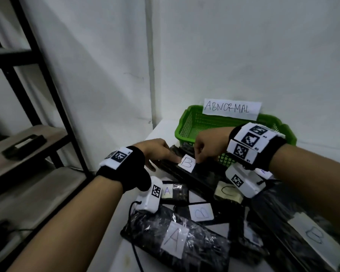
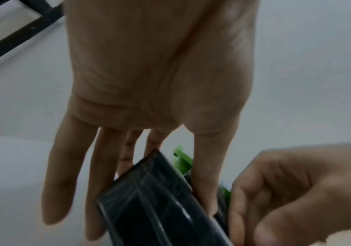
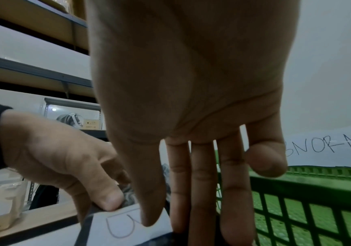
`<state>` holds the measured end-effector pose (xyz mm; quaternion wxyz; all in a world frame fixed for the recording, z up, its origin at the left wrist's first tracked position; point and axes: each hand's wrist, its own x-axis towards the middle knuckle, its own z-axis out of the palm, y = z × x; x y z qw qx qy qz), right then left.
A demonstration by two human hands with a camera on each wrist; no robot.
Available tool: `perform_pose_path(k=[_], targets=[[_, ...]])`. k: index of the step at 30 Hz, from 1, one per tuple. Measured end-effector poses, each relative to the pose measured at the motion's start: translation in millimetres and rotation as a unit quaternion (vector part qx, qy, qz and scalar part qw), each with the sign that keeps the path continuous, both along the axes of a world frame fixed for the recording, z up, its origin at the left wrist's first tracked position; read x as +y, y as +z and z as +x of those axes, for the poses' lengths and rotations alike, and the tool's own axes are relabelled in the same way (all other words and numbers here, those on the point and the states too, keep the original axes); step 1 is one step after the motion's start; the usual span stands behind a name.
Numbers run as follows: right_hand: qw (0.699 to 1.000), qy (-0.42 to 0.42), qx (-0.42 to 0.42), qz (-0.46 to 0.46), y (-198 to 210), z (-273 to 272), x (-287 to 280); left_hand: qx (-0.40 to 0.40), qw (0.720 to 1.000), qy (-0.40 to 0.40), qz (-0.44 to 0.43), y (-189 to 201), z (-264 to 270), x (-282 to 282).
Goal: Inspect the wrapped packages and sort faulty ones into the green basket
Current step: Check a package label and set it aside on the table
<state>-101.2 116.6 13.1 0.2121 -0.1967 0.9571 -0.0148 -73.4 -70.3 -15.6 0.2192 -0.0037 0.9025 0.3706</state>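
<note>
I hold a long black wrapped package [image 1: 202,178] with a white "B" label [image 1: 186,163] in both hands, just in front of the green basket [image 1: 190,122]. My left hand [image 1: 165,156] grips its far end, thumb pressed on top beside the label and fingers behind. My right hand [image 1: 199,154] pinches it at the label, thumb on the paper [image 3: 128,224] and fingers down the basket side. The left wrist view shows the package's end [image 2: 149,199] between thumb and fingers. The basket's mesh wall [image 3: 317,191] stands right beside my right fingers. What the basket holds is hidden.
Several more wrapped packages lie on the white table: a large "A" [image 1: 175,242], a "B" [image 1: 201,213], a "C" [image 1: 227,191], a small "A" [image 1: 173,191] and a "B" [image 1: 314,234]. An "ABNORMAL" sign [image 1: 232,109] hangs over the basket. A black shelf rack [image 1: 47,75] stands left.
</note>
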Motion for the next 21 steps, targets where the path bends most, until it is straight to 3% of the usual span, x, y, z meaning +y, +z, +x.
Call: perform_pose_path(k=[3, 8, 14, 18, 21], targets=[[1.000, -0.009, -0.005, -0.017, 2.2, -1.3, 3.4, 0.004, 0.996, 0.039, 0.086, 6.9, 5.2, -9.0], [1.000, 0.001, -0.002, -0.005, 5.3, 8.4, 4.5, 0.026, 0.993, 0.062, 0.094, 11.4, 12.9, -17.2], [0.999, -0.011, 0.019, -0.045, 26.6, 27.7, 6.1, 0.136, 0.972, 0.094, 0.167, 40.3, 27.1, -26.4], [0.982, -0.089, 0.047, -0.162, 45.0, 35.7, 20.5, 0.180, 0.938, 0.127, 0.269, 56.6, 40.4, -37.2], [0.939, -0.163, 0.072, -0.293, 56.3, 40.6, 38.0, 0.214, 0.905, 0.127, 0.344, 58.5, 46.9, -28.3]])
